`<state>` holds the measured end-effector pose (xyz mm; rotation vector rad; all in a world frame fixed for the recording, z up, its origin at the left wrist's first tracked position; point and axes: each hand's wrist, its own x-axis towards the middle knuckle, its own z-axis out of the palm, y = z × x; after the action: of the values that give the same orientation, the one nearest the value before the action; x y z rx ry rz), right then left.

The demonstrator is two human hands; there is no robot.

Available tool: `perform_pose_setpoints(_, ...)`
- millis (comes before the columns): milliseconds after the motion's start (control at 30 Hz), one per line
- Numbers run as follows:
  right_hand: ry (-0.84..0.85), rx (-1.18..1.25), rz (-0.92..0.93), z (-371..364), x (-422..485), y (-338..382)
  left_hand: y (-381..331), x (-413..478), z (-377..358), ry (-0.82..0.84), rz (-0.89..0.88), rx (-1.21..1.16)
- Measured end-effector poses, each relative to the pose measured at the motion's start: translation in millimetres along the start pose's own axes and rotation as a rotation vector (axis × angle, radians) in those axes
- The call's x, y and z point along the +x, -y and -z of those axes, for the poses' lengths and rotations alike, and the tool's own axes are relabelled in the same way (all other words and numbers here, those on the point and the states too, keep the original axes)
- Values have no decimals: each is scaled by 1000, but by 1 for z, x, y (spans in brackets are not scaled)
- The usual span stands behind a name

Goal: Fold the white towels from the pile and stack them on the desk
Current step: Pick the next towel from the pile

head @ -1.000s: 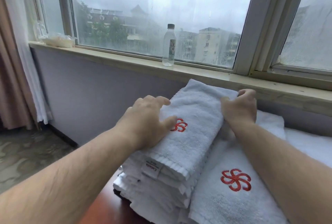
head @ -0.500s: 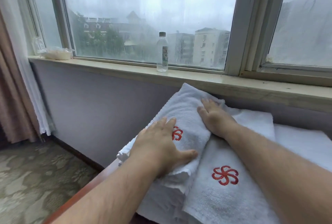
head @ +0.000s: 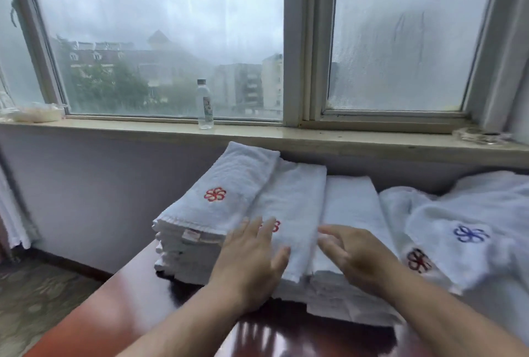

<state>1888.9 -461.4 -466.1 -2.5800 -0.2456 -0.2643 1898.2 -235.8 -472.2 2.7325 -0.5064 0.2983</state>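
I see the folded towel stack (head: pixel 217 199) on the tabletop (head: pixel 120 305), long axis running from 7 toward 1 o'clock (red logo up). My left hand (head: pixel 252 268) and right hand (head: pixel 357 256) hover with fingers spread, holding nothing.

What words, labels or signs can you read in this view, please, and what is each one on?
No text is readable.
Bottle label: print too small and blurred.
Sewn tag on the folded towel stack: blurred, unreadable.
Towels carry only embroidered pinwheel emblems, no letters: red, red, blue.
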Motion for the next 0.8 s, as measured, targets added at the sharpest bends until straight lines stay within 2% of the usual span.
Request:
perform_pose_setpoints(233,-558,125,-131,68,-128,-74,-142,-19,-38,-153,-248,-338)
perform_pose_setpoints(400,-841,82,-259,86,-181,-137,-216,-23,-93,-78,-305,-482)
perform_pose_setpoints(600,-842,302,-553,88,-197,-203,-263,-8,-145,-61,-264,-556)
perform_pose_setpoints(800,-806,376,-598,85,-189,-214,-264,-1,-171,-52,-239,-631)
